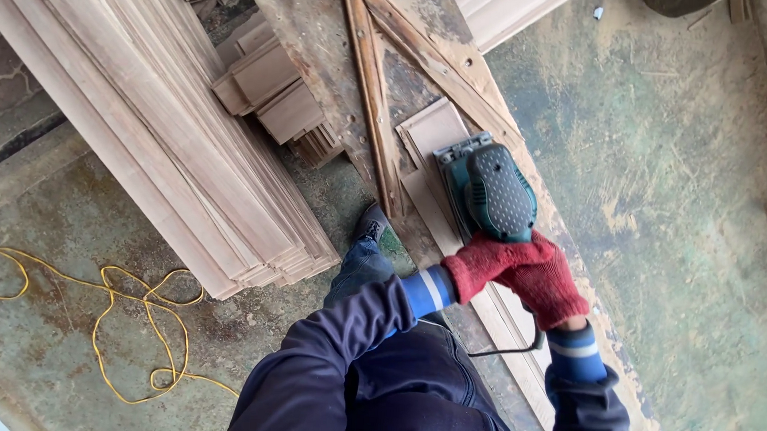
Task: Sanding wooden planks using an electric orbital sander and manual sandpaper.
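Head view: both gloved hands (pixel 522 273) grip green sander (pixel 490 191) on board (pixel 433 130).

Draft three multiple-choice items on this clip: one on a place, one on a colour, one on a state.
1. Where does the coiled yellow cord lie?
A. on the floor, left of the person
B. over the stacked pale wooden mouldings
C. on the sander

2. What colour are the knit work gloves?
A. blue
B. red
C. white

3. How does the green and black electric sander sit?
A. lifted in the air
B. on its side on the floor
C. flat on the long pale wooden board, both gloved hands on it

Answers:
1 A: the cord loops over bare concrete at lower left.
2 B: the left hand and right hand wear red gloves.
3 C: the sander's base rests on the board, with both hands on its rear grip.
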